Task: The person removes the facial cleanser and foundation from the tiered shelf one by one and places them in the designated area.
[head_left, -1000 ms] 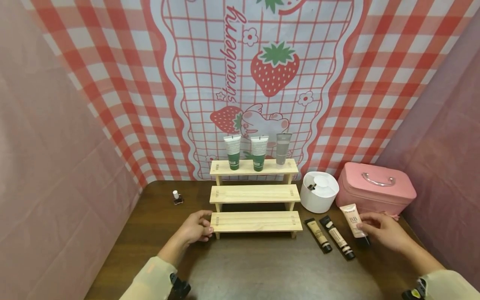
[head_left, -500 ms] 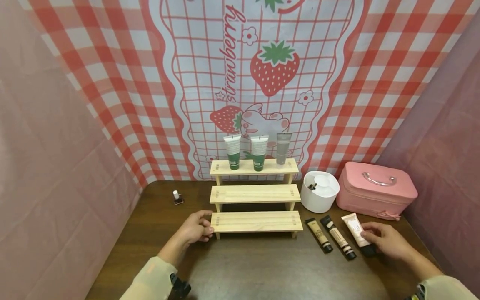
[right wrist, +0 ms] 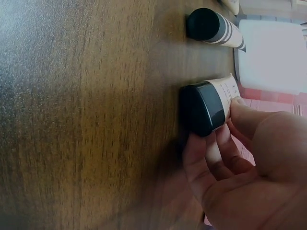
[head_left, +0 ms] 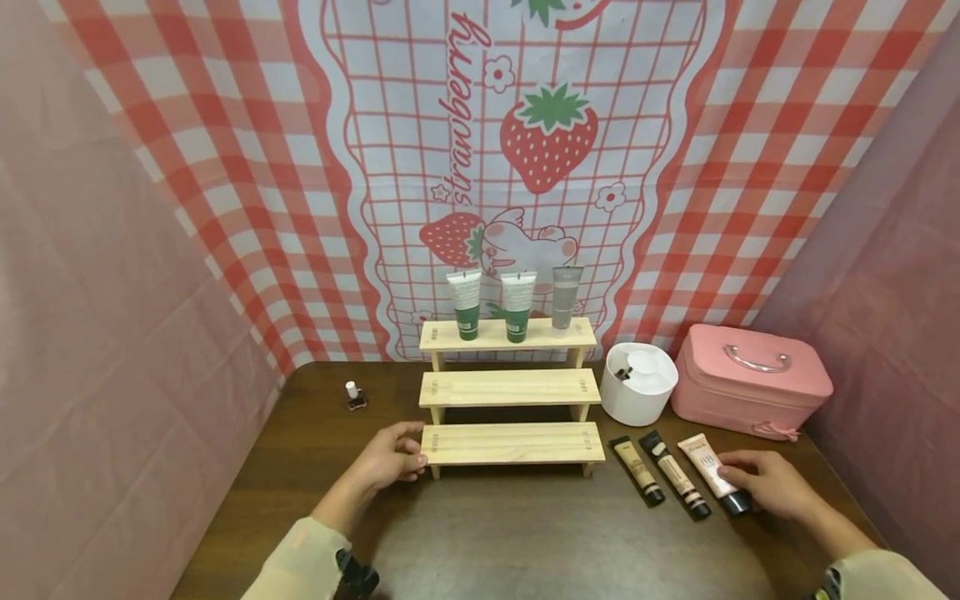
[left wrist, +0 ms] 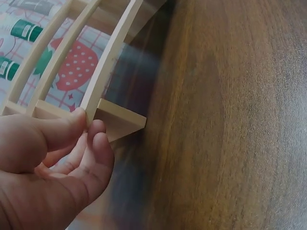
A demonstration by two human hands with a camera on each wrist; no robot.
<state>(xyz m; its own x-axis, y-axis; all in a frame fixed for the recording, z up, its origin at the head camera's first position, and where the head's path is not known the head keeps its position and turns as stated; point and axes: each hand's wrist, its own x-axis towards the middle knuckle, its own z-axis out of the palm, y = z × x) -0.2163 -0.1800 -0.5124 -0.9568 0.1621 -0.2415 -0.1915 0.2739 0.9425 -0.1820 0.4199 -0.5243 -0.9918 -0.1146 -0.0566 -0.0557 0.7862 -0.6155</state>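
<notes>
My right hand point(head_left: 774, 483) pinches the pink tube point(head_left: 706, 463), near the beige tube point(head_left: 678, 478). My left hand point(head_left: 384, 457) grips the bottom shelf point(head_left: 513, 442) at its left end.

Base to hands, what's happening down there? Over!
Left hand pinching wooden shelf. Right hand holding pink tube. Neighbouring tube lying apart; nothing seems in the way.

From above, the head view faces forward and down over the table point(head_left: 480, 533), while close, sideways-tilted wrist views, facing far, share its wooden rack point(head_left: 512, 387) (left) and pale tube point(head_left: 703, 460) (right).
</notes>
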